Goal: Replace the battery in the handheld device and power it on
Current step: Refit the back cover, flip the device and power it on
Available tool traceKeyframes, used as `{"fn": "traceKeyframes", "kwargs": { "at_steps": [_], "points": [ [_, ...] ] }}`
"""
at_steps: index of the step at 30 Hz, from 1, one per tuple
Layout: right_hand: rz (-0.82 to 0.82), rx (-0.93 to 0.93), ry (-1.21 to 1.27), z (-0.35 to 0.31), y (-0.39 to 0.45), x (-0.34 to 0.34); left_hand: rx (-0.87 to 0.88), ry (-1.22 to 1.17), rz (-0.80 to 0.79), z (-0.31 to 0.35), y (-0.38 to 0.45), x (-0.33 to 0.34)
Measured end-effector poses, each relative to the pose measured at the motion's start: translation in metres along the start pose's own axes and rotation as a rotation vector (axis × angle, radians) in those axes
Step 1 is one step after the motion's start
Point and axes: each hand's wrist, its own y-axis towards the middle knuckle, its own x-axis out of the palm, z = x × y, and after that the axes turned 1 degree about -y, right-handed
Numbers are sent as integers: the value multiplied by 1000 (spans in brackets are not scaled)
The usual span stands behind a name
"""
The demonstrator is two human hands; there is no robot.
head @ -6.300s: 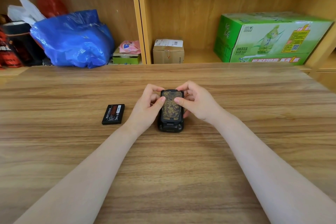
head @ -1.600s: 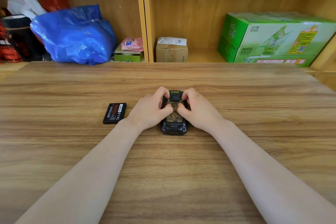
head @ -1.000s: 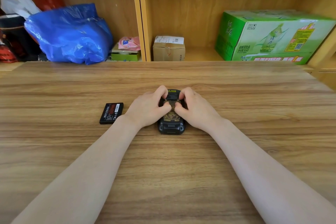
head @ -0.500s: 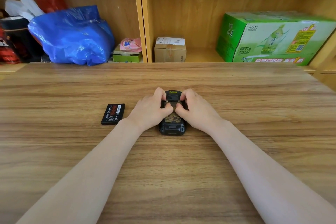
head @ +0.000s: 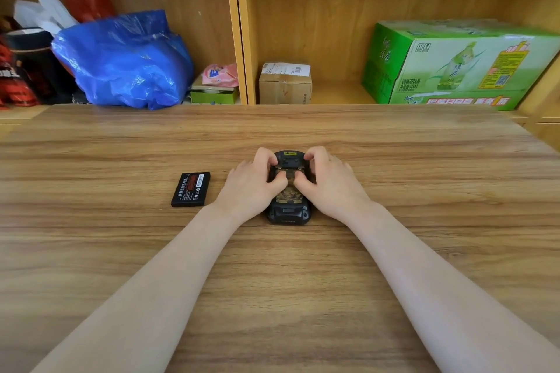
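A black handheld device [head: 288,209] lies back side up on the wooden table [head: 272,281], its camouflage-patterned cover facing me. My left hand [head: 251,185] grips its left side and my right hand [head: 328,185] its right side. Both thumbs press on the cover near its upper middle, and the fingers curl around the device's far end. A flat black battery [head: 191,189] with a printed label lies loose on the table, a short way left of my left hand.
Behind the table stand open wooden shelves. They hold a blue plastic bag [head: 124,60], a small cardboard box [head: 285,83], a green drink carton [head: 460,63] and a pink packet on a green box [head: 216,86].
Over six seconds both hands have closed tighter around the device, and the thumbs have slid up toward its far end. In the last second almost nothing moved. The loose battery stays put.
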Motion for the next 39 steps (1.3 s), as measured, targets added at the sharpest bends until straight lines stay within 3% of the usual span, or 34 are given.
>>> {"fn": "traceKeyframes", "kwargs": {
  "at_steps": [7, 15, 23, 30, 39],
  "points": [
    [-2, 57, -178, 2, -5, 1, -112, 5, 27, 15, -15, 0],
    [-53, 52, 69, 4, -5, 3, -184, 5, 0, 34, -25, 2],
    [-63, 59, 567, -8, -9, -2, -194, -219, -31, 32, -24, -6],
    [-59, 29, 664, -8, -10, -6, -198, -564, -136, 35, -25, -15],
    [-111, 14, 770, -12, -9, -6, -101, -703, -182, 37, -27, -18]
  ]
}}
